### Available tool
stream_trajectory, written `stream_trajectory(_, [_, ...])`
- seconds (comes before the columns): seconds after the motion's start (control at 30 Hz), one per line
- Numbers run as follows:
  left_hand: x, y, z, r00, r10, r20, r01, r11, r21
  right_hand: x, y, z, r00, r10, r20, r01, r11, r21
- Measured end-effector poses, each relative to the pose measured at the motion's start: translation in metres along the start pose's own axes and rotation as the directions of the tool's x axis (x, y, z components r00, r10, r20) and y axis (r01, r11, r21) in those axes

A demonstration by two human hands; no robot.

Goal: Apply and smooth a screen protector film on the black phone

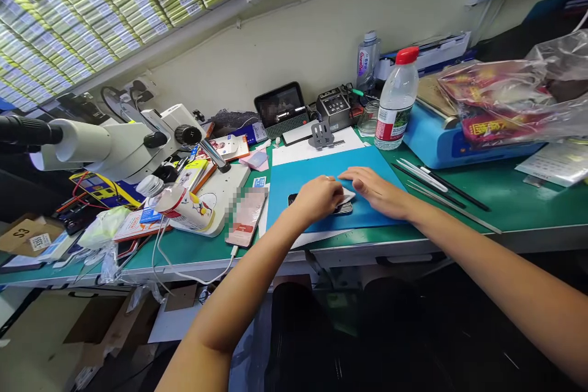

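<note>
On a blue work mat [287,165] lies a dark phone-like device [344,209], partly covered by my hands. My left hand [320,197] is curled over it. Its fingers press a folded white wipe [346,196] onto the device. My right hand [374,190] rests on the mat just to the right, fingers stretched out, with the fingertips close to the wipe. Whether the right fingertips touch the wipe I cannot tell. Left of the mat, a phone [247,217] with a lit screen is plugged into a white cable.
A microscope [138,141] and a tilted drink bottle [186,207] stand left. Tweezers and slim tools [452,205] lie right of the mat. Behind are a red-capped bottle [394,104], a small screen [280,107] and a blue machine [432,138] under plastic-wrapped packets.
</note>
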State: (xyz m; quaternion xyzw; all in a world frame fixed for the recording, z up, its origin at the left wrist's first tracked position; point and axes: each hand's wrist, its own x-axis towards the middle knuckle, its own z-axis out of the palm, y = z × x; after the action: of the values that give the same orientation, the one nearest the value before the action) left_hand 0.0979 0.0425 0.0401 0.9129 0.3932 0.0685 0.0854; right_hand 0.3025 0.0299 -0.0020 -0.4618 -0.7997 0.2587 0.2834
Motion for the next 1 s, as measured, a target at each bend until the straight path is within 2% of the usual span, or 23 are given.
stream_trajectory(0.07, [0.004, 0.002, 0.0, 1.0, 0.006, 0.007, -0.006, 1.0, 0.004, -0.002, -0.001, 0.0, 1.0, 0.001, -0.01, -0.001, 1.0, -0.002])
stream_trajectory(0.13, [-0.003, -0.005, -0.004, 1.0, -0.007, 0.012, 0.007, 1.0, 0.016, -0.004, -0.002, -0.001, 0.999, 0.023, -0.03, -0.023, 1.0, 0.009])
stream_trajectory(0.3, [-0.051, -0.047, -0.022, 0.994, -0.105, 0.02, 0.104, 0.992, 0.068, -0.005, -0.005, -0.002, 0.999, 0.043, -0.017, -0.042, 0.999, 0.025])
stream_trajectory(0.4, [-0.071, -0.06, -0.027, 0.99, -0.141, 0.024, 0.138, 0.986, 0.091, -0.003, -0.003, -0.001, 1.0, 0.013, 0.013, -0.013, 1.0, -0.001])
stream_trajectory(0.5, [-0.063, -0.049, -0.021, 0.989, -0.144, 0.027, 0.141, 0.986, 0.09, -0.002, -0.003, 0.001, 1.0, 0.004, 0.008, -0.004, 1.0, -0.021])
stream_trajectory(0.67, [-0.007, 0.002, -0.004, 0.99, -0.138, 0.007, 0.138, 0.988, 0.065, -0.002, -0.006, 0.0, 1.0, 0.008, 0.005, -0.008, 0.999, -0.053])
stream_trajectory(0.77, [0.012, 0.014, -0.005, 0.988, -0.152, 0.01, 0.151, 0.987, 0.054, -0.002, -0.005, -0.002, 1.0, 0.009, -0.007, -0.009, 0.998, -0.06])
stream_trajectory(0.87, [-0.004, -0.004, -0.013, 0.979, -0.201, 0.03, 0.199, 0.978, 0.066, -0.003, 0.001, -0.002, 0.999, 0.043, -0.014, -0.043, 0.998, -0.054])
stream_trajectory(1.0, [-0.051, -0.048, -0.027, 0.961, -0.274, 0.038, 0.268, 0.958, 0.105, -0.003, 0.011, 0.002, 0.999, 0.049, 0.01, -0.048, 0.998, -0.049])
